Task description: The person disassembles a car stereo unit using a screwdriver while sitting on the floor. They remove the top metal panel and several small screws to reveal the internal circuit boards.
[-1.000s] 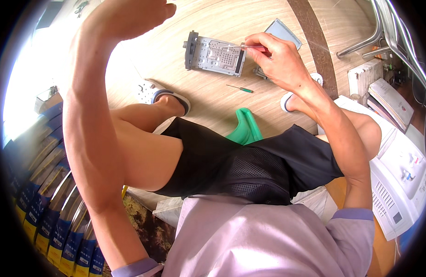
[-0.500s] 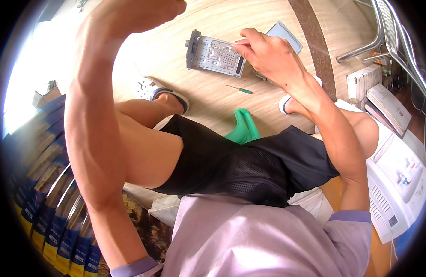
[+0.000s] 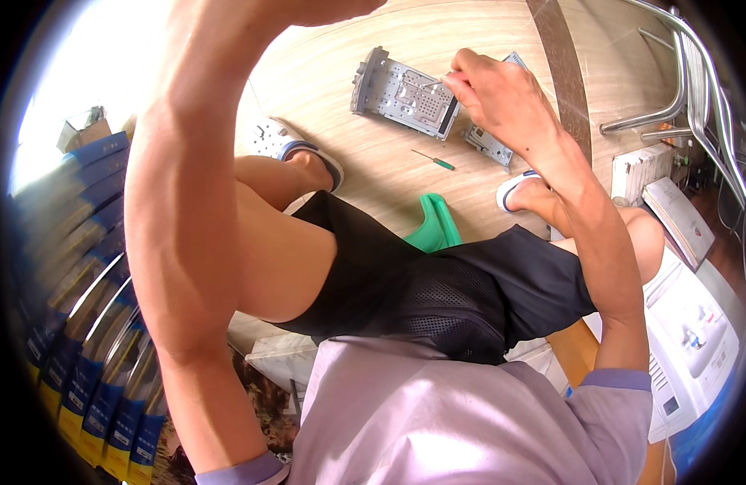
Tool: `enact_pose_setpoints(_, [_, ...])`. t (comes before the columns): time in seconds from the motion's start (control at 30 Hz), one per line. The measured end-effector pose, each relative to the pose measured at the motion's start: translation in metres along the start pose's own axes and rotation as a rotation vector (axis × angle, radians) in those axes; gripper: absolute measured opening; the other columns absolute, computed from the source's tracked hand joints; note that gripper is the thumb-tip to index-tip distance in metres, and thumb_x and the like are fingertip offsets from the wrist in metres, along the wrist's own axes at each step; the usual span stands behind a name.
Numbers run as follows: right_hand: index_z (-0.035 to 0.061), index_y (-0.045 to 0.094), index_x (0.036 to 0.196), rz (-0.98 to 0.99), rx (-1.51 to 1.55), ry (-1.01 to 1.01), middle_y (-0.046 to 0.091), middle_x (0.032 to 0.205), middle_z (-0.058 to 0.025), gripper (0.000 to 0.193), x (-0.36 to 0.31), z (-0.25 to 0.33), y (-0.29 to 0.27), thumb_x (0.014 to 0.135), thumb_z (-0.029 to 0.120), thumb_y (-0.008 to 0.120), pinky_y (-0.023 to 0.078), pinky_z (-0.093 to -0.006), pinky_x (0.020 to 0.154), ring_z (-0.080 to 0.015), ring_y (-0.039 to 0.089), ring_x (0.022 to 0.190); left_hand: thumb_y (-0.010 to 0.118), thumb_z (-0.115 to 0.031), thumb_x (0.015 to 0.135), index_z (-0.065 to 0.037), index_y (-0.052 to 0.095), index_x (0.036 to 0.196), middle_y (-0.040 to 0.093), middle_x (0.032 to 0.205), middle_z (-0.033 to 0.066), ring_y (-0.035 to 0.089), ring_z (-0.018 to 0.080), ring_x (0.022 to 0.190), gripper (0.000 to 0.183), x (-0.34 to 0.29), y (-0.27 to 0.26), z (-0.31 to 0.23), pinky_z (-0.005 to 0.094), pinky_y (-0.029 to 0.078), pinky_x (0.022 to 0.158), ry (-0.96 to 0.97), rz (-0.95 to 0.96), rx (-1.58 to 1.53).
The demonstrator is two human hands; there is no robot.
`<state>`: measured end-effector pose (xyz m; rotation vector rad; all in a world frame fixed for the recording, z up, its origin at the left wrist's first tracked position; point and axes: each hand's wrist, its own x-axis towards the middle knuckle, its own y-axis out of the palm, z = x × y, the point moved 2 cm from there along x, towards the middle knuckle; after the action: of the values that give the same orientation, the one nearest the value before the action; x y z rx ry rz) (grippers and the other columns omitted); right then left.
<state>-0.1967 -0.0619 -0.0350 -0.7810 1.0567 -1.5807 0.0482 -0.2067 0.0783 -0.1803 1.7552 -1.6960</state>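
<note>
Near the top, my right hand point(image 3: 502, 93) is held over the right end of an open metal device casing point(image 3: 417, 95). Its thumb and fingers are pinched together, and whatever they hold is too small to make out. The casing is silver, full of holes, with a dark grey front panel point(image 3: 368, 79) at its left end. Partly under my right hand lies a second flat metal part point(image 3: 487, 147). A small screwdriver point(image 3: 444, 164) with a green handle rests on the floor below the casing. My left hand point(image 3: 328, 6) is mostly cut off by the top edge, its fingers hidden.
A green plastic piece point(image 3: 439, 226), perhaps a stool, shows between my legs. My feet in white clogs point(image 3: 272, 139) stand either side. Metal chair legs point(image 3: 647, 129) and a white appliance point(image 3: 688, 323) are at right; blue and yellow packages point(image 3: 98, 404) line the left.
The view has shifted, so the casing and screwdriver appear further right and lower. My left hand has moved right along the top edge. My right hand stays pinched by the casing's right end.
</note>
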Motion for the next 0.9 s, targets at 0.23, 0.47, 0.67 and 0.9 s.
enact_pose_setpoints(0.23, [0.0048, 0.059, 0.101, 0.156, 0.142, -0.158, 0.062, 0.098, -0.0116, 0.012, -0.01, 0.013, 0.017, 0.09, 0.006, 0.063, 0.053, -0.0406, 0.072, -0.032, 0.064, 0.082, 0.057, -0.016, 0.096, -0.005, 0.064, 0.122, 0.072, 0.105, 0.0172, 0.071, 0.0296, 0.096, 0.03, 0.003, 0.014, -0.003, 0.0403, 0.056, 0.086, -0.009, -0.003, -0.025])
enact_pose_setpoints(0.47, [0.0035, 0.063, 0.109, -0.139, 0.119, -0.087, 0.068, 0.098, -0.0172, 0.021, 0.004, 0.0, 0.003, 0.091, 0.015, 0.061, 0.057, -0.0432, 0.074, -0.0365, 0.068, 0.085, 0.058, -0.017, 0.095, -0.005, 0.065, 0.123, 0.072, 0.105, 0.0174, 0.071, 0.0299, 0.096, 0.031, 0.032, -0.009, -0.01, 0.0408, 0.056, 0.086, 0.033, -0.024, -0.025])
enact_pose_setpoints(0.67, [0.0031, 0.064, 0.109, -0.045, 0.153, 0.04, 0.068, 0.101, -0.0173, 0.022, -0.002, -0.01, 0.011, 0.09, 0.013, 0.06, 0.057, -0.0444, 0.078, -0.0367, 0.068, 0.087, 0.058, -0.017, 0.094, -0.005, 0.065, 0.123, 0.072, 0.105, 0.0177, 0.07, 0.0303, 0.096, 0.032, 0.09, -0.018, -0.03, 0.0412, 0.055, 0.087, 0.121, -0.006, -0.045])
enact_pose_setpoints(0.9, [0.0036, 0.066, 0.106, 0.059, 0.079, -0.024, 0.067, 0.1, -0.016, 0.019, -0.007, 0.002, -0.001, 0.089, 0.01, 0.059, 0.057, -0.0435, 0.076, -0.035, 0.068, 0.085, 0.059, -0.017, 0.094, -0.004, 0.065, 0.123, 0.072, 0.105, 0.0179, 0.07, 0.0306, 0.096, 0.033, 0.149, -0.024, -0.049, 0.0416, 0.055, 0.087, 0.238, 0.057, -0.042])
